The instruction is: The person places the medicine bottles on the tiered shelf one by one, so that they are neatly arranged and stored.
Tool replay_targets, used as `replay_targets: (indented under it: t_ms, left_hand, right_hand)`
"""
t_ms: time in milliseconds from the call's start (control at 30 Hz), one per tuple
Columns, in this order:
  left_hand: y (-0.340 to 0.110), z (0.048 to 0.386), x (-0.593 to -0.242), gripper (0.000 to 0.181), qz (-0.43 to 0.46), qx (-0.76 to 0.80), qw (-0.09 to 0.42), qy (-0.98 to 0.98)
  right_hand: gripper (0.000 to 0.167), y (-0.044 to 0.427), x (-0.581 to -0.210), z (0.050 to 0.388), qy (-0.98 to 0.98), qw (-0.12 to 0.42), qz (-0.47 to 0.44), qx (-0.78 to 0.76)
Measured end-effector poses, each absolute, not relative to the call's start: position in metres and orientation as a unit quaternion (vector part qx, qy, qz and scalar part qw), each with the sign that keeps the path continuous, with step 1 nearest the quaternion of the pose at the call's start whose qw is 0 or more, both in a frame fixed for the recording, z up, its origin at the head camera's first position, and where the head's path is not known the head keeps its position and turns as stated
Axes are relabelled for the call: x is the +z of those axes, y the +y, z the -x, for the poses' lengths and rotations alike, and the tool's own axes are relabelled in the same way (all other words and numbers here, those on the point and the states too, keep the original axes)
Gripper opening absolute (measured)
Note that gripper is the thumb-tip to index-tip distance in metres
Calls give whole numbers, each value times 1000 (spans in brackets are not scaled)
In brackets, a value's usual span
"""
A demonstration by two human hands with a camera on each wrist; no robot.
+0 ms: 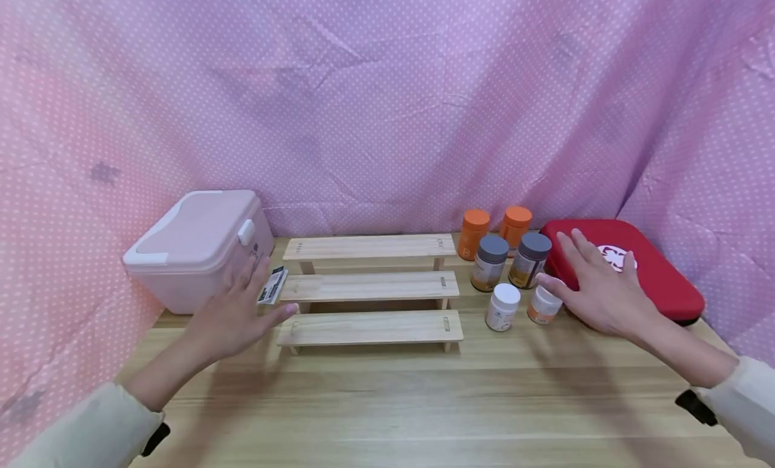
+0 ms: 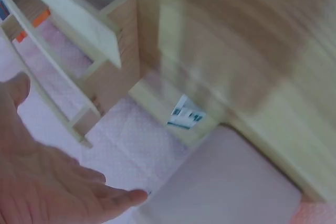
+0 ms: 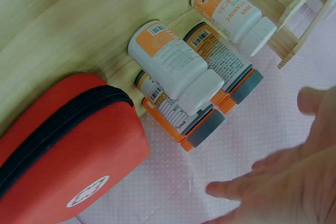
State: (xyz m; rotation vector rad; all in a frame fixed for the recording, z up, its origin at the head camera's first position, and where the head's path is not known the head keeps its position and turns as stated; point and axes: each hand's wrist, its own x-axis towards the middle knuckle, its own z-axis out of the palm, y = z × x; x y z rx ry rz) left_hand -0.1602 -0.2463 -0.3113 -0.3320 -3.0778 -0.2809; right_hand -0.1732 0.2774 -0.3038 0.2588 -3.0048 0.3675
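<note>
My left hand point(image 1: 233, 317) is held over the table with fingers spread, between the pink lidded box point(image 1: 200, 232) and a three-step wooden rack point(image 1: 369, 328); it grips nothing. Spread likewise, my right hand point(image 1: 602, 290) hovers by the red zippered case point(image 1: 656, 273) and holds nothing. Left of that hand stand two white bottles, the nearer a white bottle point(image 1: 502, 308) and the other a white bottle with an orange label point(image 1: 543, 305). Behind them are a grey-capped bottle point(image 1: 490, 263), another grey-capped bottle point(image 1: 530, 260), an orange bottle point(image 1: 473, 234) and a second orange bottle point(image 1: 516, 227).
A small printed packet point(image 1: 273, 285) lies between the pink box and the rack. Pink dotted cloth point(image 1: 387, 118) hangs behind and at both sides of the wooden table point(image 1: 375, 407). Bottles stand close to the rack's right end and the red case.
</note>
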Motion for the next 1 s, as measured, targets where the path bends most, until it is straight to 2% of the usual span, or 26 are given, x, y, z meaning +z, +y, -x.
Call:
replay_targets:
  t_ms: [100,233,333,567,767,1000]
  left_hand:
    - [-246,159,-319,98,99,-126,50,-986]
    - [-248,157,-333,92,84,-189,69,-976]
    - [-249,155,-344,88,72,-243,53,-966]
    - [-247,148,-368,76,63,-357,13,-932]
    - [-242,147,-381,73,46,-423,-9,-905]
    - [-240,150,-390,68,26,-460,-26,-887]
  right_hand:
    - [87,279,-305,172,-985,90,-76,122]
    - [81,282,-309,171,-980,123,-70,140]
    - [75,285,-313,169,-975,134,-71,165]
    - [71,291,-328,164,-965,94,-75,233]
    - [65,291,-340,165,-960,92,-98,246]
    - [45,291,-352,166,-952,114,-126,255]
